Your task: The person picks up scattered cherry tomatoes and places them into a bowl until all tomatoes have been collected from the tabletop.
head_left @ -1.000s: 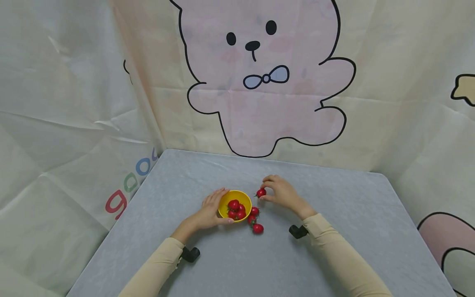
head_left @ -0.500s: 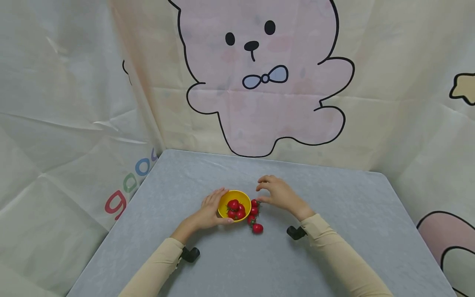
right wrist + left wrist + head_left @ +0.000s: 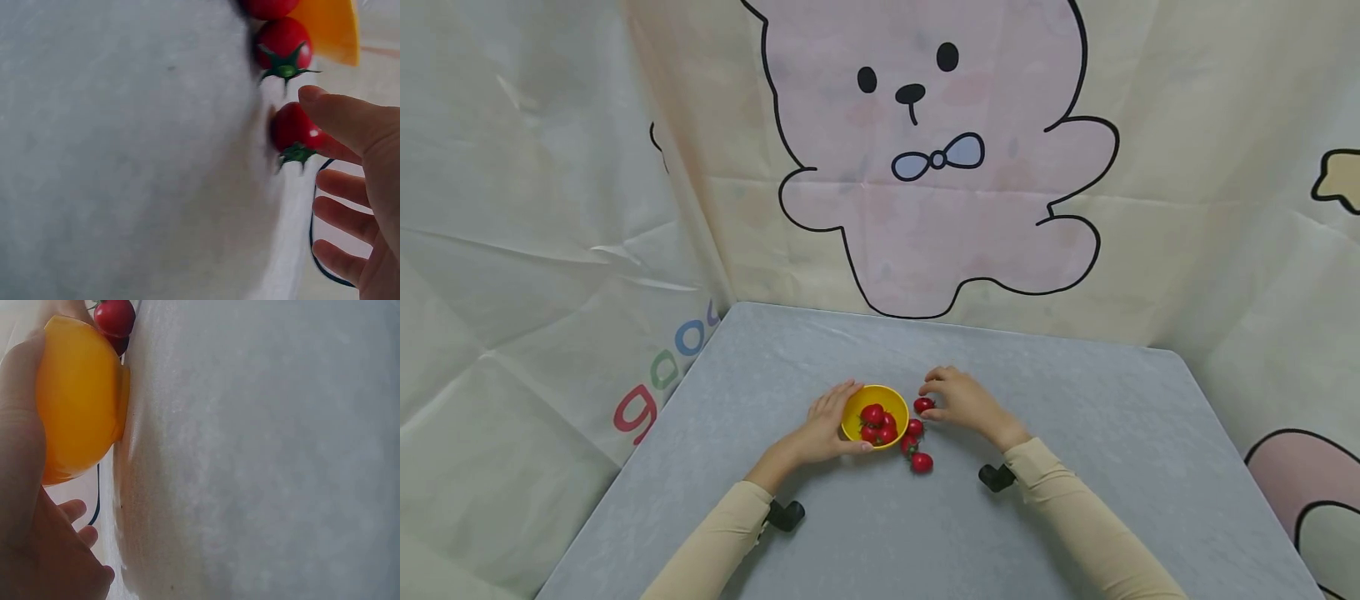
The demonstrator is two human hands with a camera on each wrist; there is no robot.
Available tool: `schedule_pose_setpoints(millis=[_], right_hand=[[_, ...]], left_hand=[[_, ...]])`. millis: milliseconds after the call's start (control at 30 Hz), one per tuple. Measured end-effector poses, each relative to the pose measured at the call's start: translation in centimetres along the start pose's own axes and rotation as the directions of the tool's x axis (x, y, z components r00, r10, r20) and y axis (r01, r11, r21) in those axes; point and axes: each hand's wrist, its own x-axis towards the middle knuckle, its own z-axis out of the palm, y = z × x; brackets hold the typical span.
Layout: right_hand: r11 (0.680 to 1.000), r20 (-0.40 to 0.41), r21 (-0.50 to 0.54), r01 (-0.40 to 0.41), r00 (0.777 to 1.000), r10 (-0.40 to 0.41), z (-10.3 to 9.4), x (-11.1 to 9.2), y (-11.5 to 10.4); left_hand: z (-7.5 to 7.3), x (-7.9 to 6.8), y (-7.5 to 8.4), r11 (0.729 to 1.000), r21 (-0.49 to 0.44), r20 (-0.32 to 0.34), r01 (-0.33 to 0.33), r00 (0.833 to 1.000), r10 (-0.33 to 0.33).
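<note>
My left hand [image 3: 822, 428] holds a yellow bowl [image 3: 891, 397], thumb at the near side and fingers round the left and far side. Several cherry tomatoes [image 3: 872, 414] lie in it. My right hand [image 3: 967, 403] is to the bowl's right, its thumb and index finger at either side of one cherry tomato [image 3: 294, 127]; the other fingers are spread apart in the right wrist view. Three more tomatoes stand in a short row along the bowl's right side, the nearest tomato [image 3: 922, 462] lying toward me. The left wrist view shows the bowl's foot on the cloth.
A grey-blue cloth [image 3: 1060, 533] covers the table. Behind it hangs a curtain [image 3: 1157, 250] with a pink bear drawing. Each sleeve carries a black wrist mount [image 3: 997, 477] at the cuff.
My right hand set a tomato down beside the bowl and opened, then came back to it from above; that tomato now sits slightly farther right. My left hand and the bowl stayed put.
</note>
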Motion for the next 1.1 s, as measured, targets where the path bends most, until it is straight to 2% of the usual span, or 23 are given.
schedule_pose_setpoints(millis=[200,467,667,900,1100], right_hand=[[1.000,0.014,-0.019,-0.021,1.000,0.021,0.6,-0.1,0.4],[0.999,0.002,-0.019,0.031,1.000,-0.031,1.0,-0.2,0.7],[1.000,0.020,-0.016,0.025,1.000,-0.024,1.1,-0.1,0.8],[1.000,-0.013,-0.007,-0.003,1.000,0.003,0.0,0.1,0.6],[0.999,-0.055,-0.037,0.025,0.998,-0.027,-1.3,0.2,0.2]], left_hand=[[0.0,0.0,0.0,1.000,0.004,0.008,0.010,1.000,-0.010],[0.0,0.1,0.0,1.000,0.003,0.008,0.013,1.000,-0.013],[-0.1,0.0,0.2,1.000,0.002,0.015,0.016,1.000,-0.016],[-0.2,-0.1,0.2,1.000,-0.005,0.019,0.015,1.000,-0.015],[-0.2,0.0,0.2,1.000,-0.008,0.013,0.013,1.000,-0.013]])
